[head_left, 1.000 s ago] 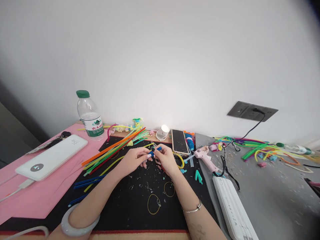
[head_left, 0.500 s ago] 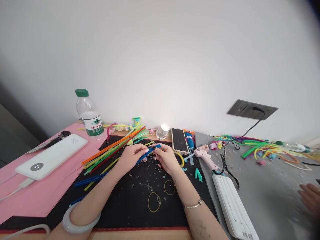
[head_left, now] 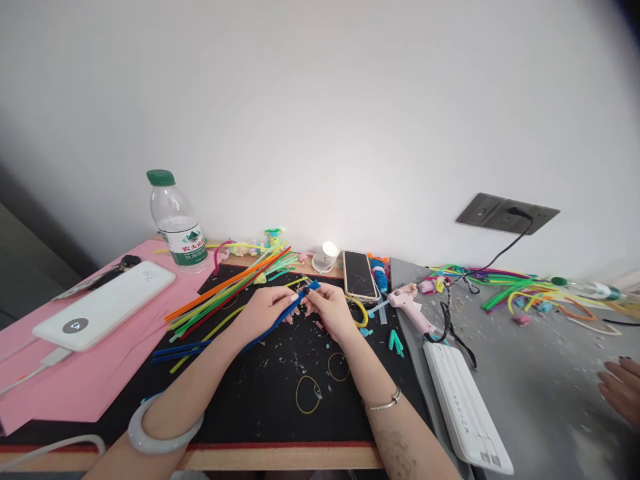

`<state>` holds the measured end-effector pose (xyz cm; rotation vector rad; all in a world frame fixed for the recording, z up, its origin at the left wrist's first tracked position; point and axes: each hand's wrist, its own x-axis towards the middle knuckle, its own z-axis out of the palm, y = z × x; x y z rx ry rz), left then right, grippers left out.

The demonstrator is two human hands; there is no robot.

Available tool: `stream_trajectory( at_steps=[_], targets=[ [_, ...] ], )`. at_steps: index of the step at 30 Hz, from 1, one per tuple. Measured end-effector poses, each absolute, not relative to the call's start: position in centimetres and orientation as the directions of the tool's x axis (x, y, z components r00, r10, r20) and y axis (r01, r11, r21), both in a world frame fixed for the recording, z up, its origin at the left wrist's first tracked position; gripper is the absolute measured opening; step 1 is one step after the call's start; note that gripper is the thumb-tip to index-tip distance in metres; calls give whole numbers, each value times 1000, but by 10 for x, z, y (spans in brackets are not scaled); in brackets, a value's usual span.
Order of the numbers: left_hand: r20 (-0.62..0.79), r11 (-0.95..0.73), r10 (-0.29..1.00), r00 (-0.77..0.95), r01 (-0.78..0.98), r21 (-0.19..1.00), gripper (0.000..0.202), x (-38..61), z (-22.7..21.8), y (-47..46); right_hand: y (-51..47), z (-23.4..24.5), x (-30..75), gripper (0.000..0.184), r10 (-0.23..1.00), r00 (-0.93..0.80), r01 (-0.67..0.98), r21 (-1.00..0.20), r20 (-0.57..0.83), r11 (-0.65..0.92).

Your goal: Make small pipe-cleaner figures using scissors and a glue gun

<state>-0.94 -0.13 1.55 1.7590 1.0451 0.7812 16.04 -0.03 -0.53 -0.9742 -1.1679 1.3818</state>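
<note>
My left hand (head_left: 264, 309) and my right hand (head_left: 327, 308) meet over a black mat (head_left: 260, 407), both pinching a blue pipe cleaner (head_left: 280, 319). Its upper end sits between my fingertips and its tail runs down-left under my left forearm. A bundle of coloured pipe cleaners (head_left: 225, 289) lies just left of my left hand. Two yellow rings (head_left: 308, 395) rest on the mat near my right forearm.
A water bottle (head_left: 176, 223) and a white power bank (head_left: 103, 305) on pink paper stand at the left. A phone (head_left: 359, 274), a lit candle (head_left: 326, 256), a pink glue gun (head_left: 411, 311) and a white power strip (head_left: 465, 408) lie right. Another person's hand (head_left: 620, 387) rests at the far right.
The blue pipe cleaner has been drawn out longer between my hands, its tail now reaching down-left. Another person's hand has come in at the right edge. The view tilted slightly.
</note>
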Motion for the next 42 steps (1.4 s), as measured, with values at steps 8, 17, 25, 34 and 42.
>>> stream_trajectory(
  at_steps=[8, 17, 25, 34, 42],
  targets=[
    [-102, -39, 861, 498, 264, 964, 30, -10, 12, 1, -5, 3, 162, 23, 982, -161, 13, -995, 94, 97],
    [-14, -145, 872, 489, 286, 947, 23, -8, 20, -3, -7, 2, 161, 38, 930, -347, 88, -983, 122, 162],
    [-136, -50, 846, 516, 331, 942, 22, -4, 22, -6, -6, -1, 159, 37, 851, -399, 501, -696, 341, 514],
    [-162, -29, 838, 521, 338, 941, 26, -4, 21, -7, -10, 4, 156, 32, 874, -408, 709, -511, 265, 486],
    [-190, 121, 767, 613, 153, 981, 29, -8, 9, -6, -4, 2, 157, 29, 909, -300, 812, -422, 290, 402]
  ],
)
